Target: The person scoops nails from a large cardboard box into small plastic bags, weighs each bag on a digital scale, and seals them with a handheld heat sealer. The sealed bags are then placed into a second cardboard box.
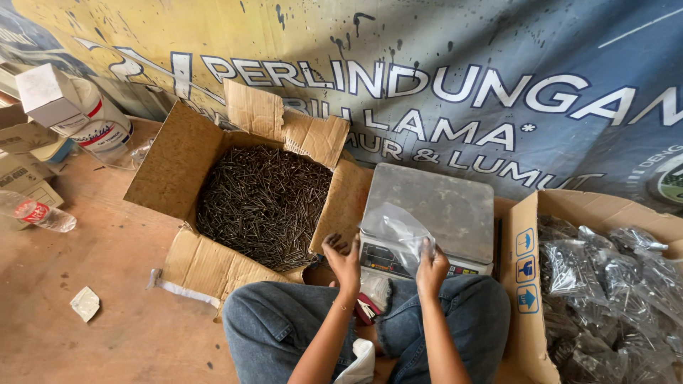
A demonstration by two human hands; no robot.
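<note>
Two hands over lap | right hand (431,264) pinched clear plastic bag (398,229) above scale (430,213) | left hand (343,257) loosely curled, empty, at nail box (262,203) flap edge | bare floor (92,348) far left.

Floor (92,256): bare brown boards.
Centre: open cardboard box of nails (263,203), grey scale (430,217).
Right: carton of bagged nails (605,284).
Left: plastic bottle (35,213), paper scrap (85,303).
</note>
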